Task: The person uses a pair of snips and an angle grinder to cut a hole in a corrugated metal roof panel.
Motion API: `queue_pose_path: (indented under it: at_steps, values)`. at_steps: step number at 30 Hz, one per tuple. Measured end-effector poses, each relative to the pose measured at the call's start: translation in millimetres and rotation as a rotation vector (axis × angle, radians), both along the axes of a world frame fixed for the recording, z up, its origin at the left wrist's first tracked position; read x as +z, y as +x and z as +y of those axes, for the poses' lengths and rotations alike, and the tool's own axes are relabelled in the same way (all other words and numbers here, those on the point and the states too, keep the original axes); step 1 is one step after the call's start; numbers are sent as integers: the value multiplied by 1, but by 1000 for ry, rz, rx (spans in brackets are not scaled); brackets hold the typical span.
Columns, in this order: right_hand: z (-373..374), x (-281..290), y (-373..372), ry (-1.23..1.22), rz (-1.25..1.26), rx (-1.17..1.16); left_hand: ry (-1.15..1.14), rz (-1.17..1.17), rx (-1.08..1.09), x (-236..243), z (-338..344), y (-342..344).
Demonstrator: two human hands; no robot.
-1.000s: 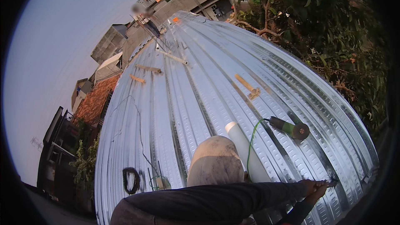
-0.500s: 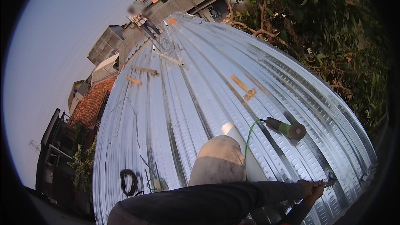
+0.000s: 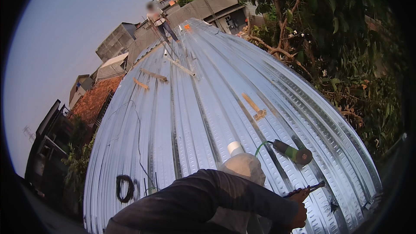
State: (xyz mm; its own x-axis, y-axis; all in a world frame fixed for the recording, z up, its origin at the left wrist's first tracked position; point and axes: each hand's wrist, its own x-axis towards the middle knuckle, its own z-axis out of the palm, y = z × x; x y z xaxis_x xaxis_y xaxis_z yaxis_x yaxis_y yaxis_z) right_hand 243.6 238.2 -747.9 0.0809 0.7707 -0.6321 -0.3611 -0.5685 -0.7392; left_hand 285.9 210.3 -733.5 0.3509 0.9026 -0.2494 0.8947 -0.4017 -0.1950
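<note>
A black coiled cable [image 3: 125, 188] is lying on the ribbed metal roof [image 3: 208, 104] at lower left. A dark-sleeved arm is crossing the bottom, over a pale sack [image 3: 245, 167] with a white pipe end [image 3: 235, 147] showing behind it. Just right, a green-handled power tool [image 3: 293, 152] is lying on the sheeting. The hand [image 3: 300, 208] at lower right is closing around a thin dark tool [image 3: 308, 188]; which hand, can't tell. Wood strips [image 3: 253, 105] are lying further up; a person [image 3: 158, 21] is standing at the far ridge.

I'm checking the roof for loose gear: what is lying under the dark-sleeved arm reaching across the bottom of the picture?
A tan sack with a white pipe end shows above the sleeve. Its lower part, and the corrugated metal roof beneath, are covered by the arm.
</note>
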Motion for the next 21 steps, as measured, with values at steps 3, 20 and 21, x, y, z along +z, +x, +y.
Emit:
queue_pose_path:
  at_steps: [3,20,21]
  values:
    - [20,-5,4,31,-61,4,-214,-268,-229,58,6,-15]
    - [13,-62,10,564,-547,695,-50,-602,-343,-14,-17,-1]
    - [12,-69,12,649,-641,722,-41,-626,-322,-10,-14,-1]
